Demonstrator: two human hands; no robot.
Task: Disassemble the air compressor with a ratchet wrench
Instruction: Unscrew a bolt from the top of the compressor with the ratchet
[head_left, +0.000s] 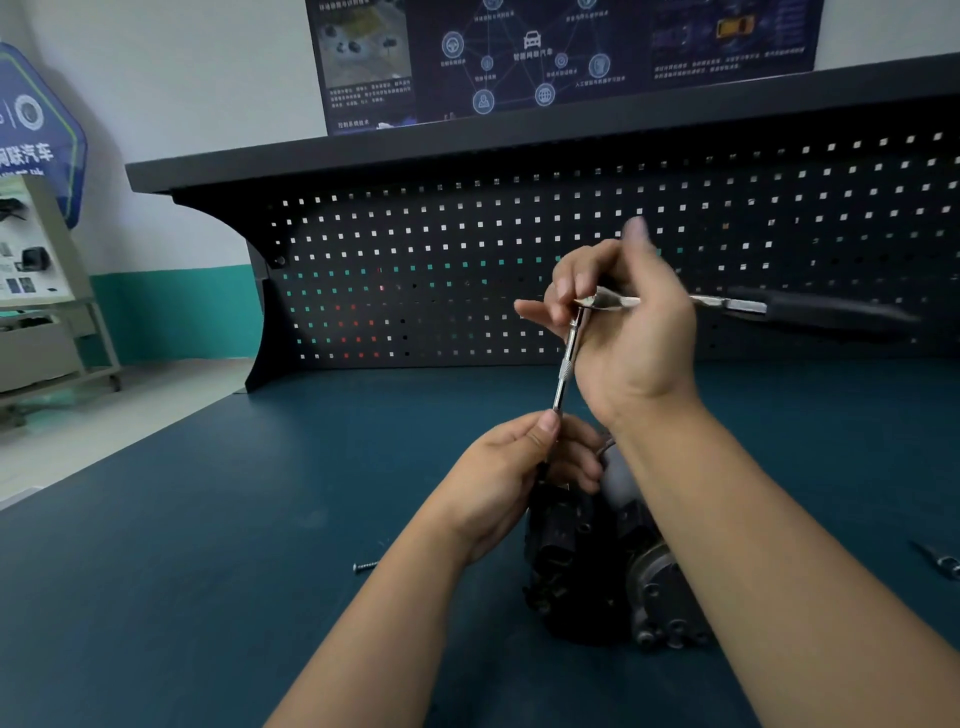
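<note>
- The compressor (566, 566) sits on the bench (208, 571), toward its near edge, directly below both hands and partly hidden by the wrists.
- The right hand (628, 332) grips the wrench (748, 305) at its head with curled fingers. One finger is lifted and blurred. The black handle points right, roughly level.
- An extension bar (566, 358) drops from the head, nearly upright, toward the compressor's top.
- The left hand (509, 473) pinches the bar's lower end between thumb and fingers, just above the compressor. The tip is hidden.
- Likely step: seating the bar on a fastener straight below, with the nearer left hand guiding.
- A loose screw (364, 566) lies on the bench, left of the compressor.
</note>
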